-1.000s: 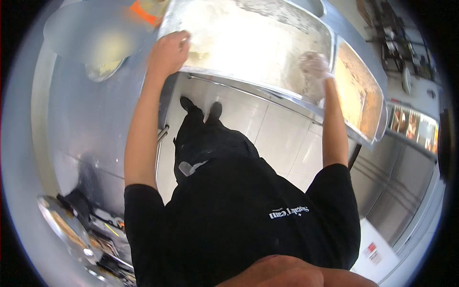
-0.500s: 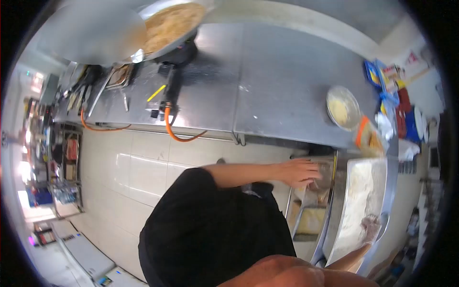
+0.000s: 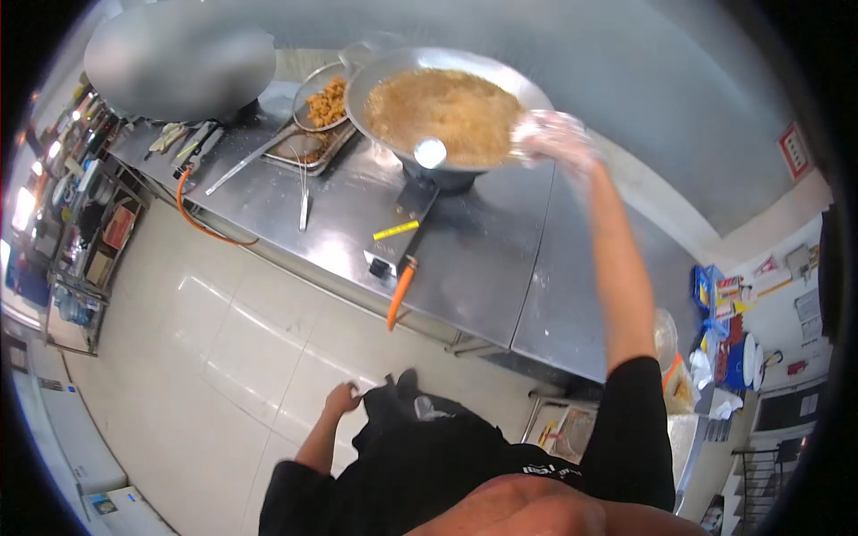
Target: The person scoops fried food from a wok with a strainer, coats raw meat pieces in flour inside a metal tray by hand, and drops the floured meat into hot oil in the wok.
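Observation:
My right hand (image 3: 556, 143) wears a clear plastic glove dusted with white. It is at the right rim of a large metal wok (image 3: 362, 107), over bubbling brownish oil (image 3: 438, 107). Motion smears its fingers, so whether they hold anything cannot be made out. My bare left hand (image 3: 342, 398) hangs low beside my black clothing, above the floor, with loosely bent fingers and nothing visible in it. The wok sits on a burner (image 3: 402, 223) with an orange hose (image 3: 402, 295).
Left of the wok, a long-handled strainer (image 3: 252, 161) holds fried pieces (image 3: 327, 103) above a metal tray (image 3: 335, 152). A thin metal utensil (image 3: 304, 201) lies in front. A blurred round metal shape (image 3: 179, 58) fills the upper left. Packages (image 3: 706, 286) stand at the right end.
My right hand has gone from the tray of white powder to the wok's rim. My left hand has drawn back from the right to my left side. The view has swung toward the wok.

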A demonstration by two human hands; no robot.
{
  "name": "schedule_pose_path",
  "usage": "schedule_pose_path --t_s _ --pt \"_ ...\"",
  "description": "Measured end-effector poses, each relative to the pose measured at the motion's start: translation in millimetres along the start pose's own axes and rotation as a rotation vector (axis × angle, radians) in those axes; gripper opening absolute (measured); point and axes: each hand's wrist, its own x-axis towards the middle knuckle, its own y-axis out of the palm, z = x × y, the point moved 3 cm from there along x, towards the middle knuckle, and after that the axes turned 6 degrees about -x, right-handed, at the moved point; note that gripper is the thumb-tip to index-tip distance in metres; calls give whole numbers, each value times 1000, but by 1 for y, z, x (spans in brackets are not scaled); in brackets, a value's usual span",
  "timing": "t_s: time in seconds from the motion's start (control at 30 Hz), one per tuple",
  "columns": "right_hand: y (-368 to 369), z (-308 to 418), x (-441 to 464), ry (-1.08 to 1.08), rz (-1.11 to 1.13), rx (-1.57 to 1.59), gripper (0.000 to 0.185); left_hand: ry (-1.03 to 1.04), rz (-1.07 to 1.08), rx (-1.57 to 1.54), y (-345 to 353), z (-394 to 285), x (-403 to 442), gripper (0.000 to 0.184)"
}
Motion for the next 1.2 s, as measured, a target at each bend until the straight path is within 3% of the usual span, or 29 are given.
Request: schedule_pose_path --t_s 0.03,0.07,0.1,0.13,0.17,0.2,0.27,0.33,0.37,0.4,0.43,0.47,0.5,0.53,0.63,0.67,0.7,0.77,0.87,0.93,1.0,1.03,1.07,1.17,1.2 --pt "29 14 36 -31 176 -116 31 -155 27 -195 8 19 -12 37" --pt "58 32 64 -60 349 -231 26 -174 -127 -280 28 44 -25 37" --pt "84 44 84 9 401 -385 23 -268 -149 -538 65 86 -31 34" --pt "103 51 101 81 448 -532 20 -427 -191 -870 69 86 -59 26" --pt "110 57 116 2 384 -719 20 -525 -184 -1024 78 89 -82 13" --pt "116 60 131 -73 316 -902 19 -574 -240 -1138 92 99 -102 16" --pt "112 23 202 -332 244 -1198 25 -704 -163 -1027 103 96 -138 14" --pt "72 86 160 93 87 -670 28 -921 45 -1188 176 143 -149 18" --pt "39 80 179 228 76 -338 28 -202 283 -544 166 128 -138 21" --pt "15 86 179 -143 -67 -814 29 415 10 177 163 122 -137 25" --pt "-18 102 149 -151 -92 -626 29 359 290 206 170 127 -127 27" --pt "-51 120 118 -164 -115 -439 30 267 341 90 164 132 -114 24" --pt "-98 111 101 -350 -30 -245 33 173 331 -63 150 133 -95 22" --pt "-110 138 36 -265 -369 -404 33 74 313 -244 137 138 -76 20" --pt "-204 150 -95 -248 -540 -660 38 -163 274 -745 87 108 -15 19" --pt "-225 146 -151 -237 -663 -716 39 -390 479 -745 86 113 17 21" --pt "-244 136 -203 -219 -788 -777 40 -505 531 -528 48 73 24 27" --pt "-290 99 -310 40 -874 -725 38 -457 634 -342 23 39 55 39" --pt "-307 70 -482 498 -882 -710 37 -398 686 -186 4 -15 77 38" --pt "-312 36 -603 745 -819 -663 39 -304 725 -44 13 -54 85 36" --pt "-306 2 -734 941 -838 -609 34 -32 845 95 39 -91 89 26" --pt "-295 0 -773 1149 -785 -665 30 82 812 0 77 -56 124 23" --pt "-285 -7 -823 1292 -873 -584 27 199 780 -89 110 -42 141 20" --pt "-251 -82 -971 1514 -960 -317 23 875 594 371 152 -110 151 16" --pt "-242 -111 -1030 1563 -948 -281 25 1153 690 468 165 -139 136 14"
